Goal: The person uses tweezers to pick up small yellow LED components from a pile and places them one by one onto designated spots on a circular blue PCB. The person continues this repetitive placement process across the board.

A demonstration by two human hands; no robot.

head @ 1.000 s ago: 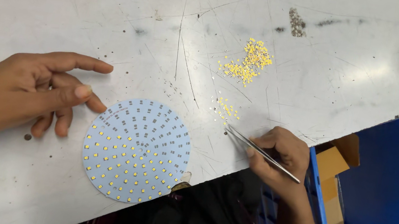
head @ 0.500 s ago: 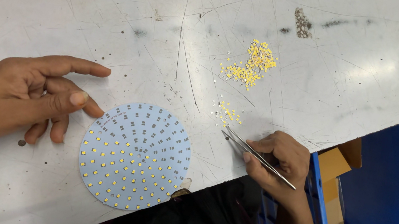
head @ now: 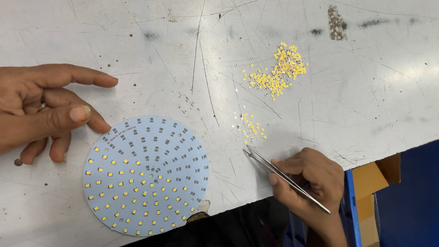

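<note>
My left hand (head: 22,110) rests on the scratched white counter (head: 101,16) at the left of the frame, fingers loosely spread and holding nothing; its thumb tip lies just beside the upper left edge of the round LED board (head: 146,175). That board lies flat in the lower middle of the frame, near the counter's front edge. Small yellow chips fill its lower and left part, while grey bare pads show across its upper right.

My right hand (head: 310,182), right of the board at the counter's edge, pinches a pair of metal tweezers (head: 284,178). Their tips point up and left, just below a small scatter of yellow LED chips (head: 251,126); I cannot tell whether the tips hold a chip. A larger heap of yellow chips (head: 277,74) lies further up the counter. A blue bin (head: 426,227) sits at the lower right, below the counter.
</note>
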